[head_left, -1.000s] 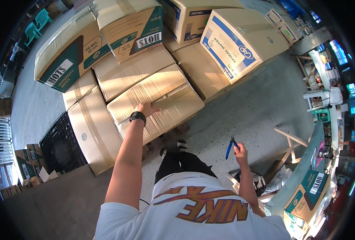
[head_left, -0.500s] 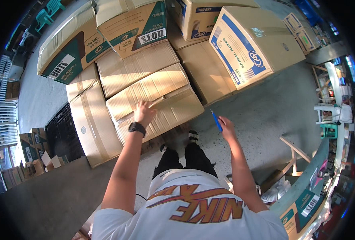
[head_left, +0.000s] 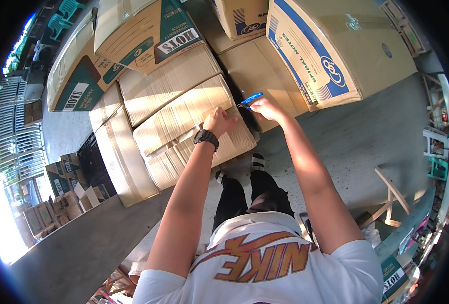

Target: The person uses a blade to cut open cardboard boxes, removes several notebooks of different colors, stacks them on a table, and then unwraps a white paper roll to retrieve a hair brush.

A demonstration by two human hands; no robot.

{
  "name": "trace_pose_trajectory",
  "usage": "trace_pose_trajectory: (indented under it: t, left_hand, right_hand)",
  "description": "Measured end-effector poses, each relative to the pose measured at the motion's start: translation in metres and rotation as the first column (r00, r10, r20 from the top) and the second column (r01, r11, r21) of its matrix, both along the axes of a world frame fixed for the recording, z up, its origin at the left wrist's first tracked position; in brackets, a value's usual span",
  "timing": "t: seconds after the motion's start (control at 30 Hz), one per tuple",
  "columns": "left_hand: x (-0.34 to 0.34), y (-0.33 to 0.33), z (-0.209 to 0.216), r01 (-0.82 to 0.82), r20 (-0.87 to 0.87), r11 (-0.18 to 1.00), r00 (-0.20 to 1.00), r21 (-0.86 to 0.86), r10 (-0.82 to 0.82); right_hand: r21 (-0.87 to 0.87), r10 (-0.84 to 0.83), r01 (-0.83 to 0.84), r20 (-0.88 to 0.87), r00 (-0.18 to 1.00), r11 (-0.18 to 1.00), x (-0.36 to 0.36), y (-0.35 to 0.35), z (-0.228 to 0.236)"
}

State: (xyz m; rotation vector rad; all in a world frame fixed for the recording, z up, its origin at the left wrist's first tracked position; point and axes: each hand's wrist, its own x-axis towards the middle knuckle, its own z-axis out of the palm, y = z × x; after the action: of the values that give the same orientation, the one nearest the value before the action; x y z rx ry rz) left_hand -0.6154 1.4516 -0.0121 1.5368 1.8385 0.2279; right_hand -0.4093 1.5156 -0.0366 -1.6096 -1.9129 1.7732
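Observation:
A long cardboard box [head_left: 169, 169] with a lengthwise seam lies in front of me, its taped flap edge slightly raised. My left hand [head_left: 218, 122], wearing a black watch [head_left: 207, 138], rests over this seam with fingers bent and apart; the fingertips are partly blurred. Beyond the box's right end, my right hand [head_left: 266, 108] is closed around a blue box cutter [head_left: 253, 99]. Its tip points left toward the end of the seam; whether it touches the cardboard I cannot tell.
Green-marked cartons [head_left: 148, 43] stand on the boxes at the far left. A large blue-edged carton [head_left: 336, 55] sits at the far right. Another taped box [head_left: 123, 157] lies along the left side. A wooden frame [head_left: 389, 197] stands on the floor at right.
My right hand has moved up and left with the box cutter, from over the floor to the box's right end. My left hand has slid right along the seam.

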Motion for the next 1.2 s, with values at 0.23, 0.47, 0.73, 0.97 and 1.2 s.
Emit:
trace_pose_trajectory:
  t: [0.23, 0.47, 0.73, 0.97, 1.2]
  left_hand:
    - [0.004, -0.001, 0.004, -0.014, -0.014, 0.998, 1.0, -0.06, 0.014]
    - [0.016, -0.019, 0.058, 0.105, 0.047, 0.985, 0.993, 0.135, -0.112]
    - [0.012, -0.066, 0.052, 0.142, -0.191, 0.93, 0.978, 0.339, -0.079]
    - [-0.094, -0.098, 0.035, -0.297, -0.189, 0.84, 0.889, 0.453, 0.417]
    - [-0.158, -0.137, 0.01, -0.218, -0.21, 0.886, 0.922, 0.41, 0.324]
  right_hand:
    - [-0.029, 0.182, -0.18, 0.094, 0.979, 0.983, -0.001, 0.024, 0.026]
    - [0.185, 0.34, -0.373, 0.187, 0.922, 0.909, -0.003, 0.019, 0.038]
    - [0.065, -0.007, 0.019, -0.181, 0.984, 0.998, 0.015, -0.003, 0.067]
    - [-0.027, -0.099, 0.095, -0.193, 0.976, 0.995, 0.003, -0.027, 0.082]
    - [0.165, 0.42, -0.386, -0.306, 0.855, 0.907, -0.164, -0.048, 0.109]
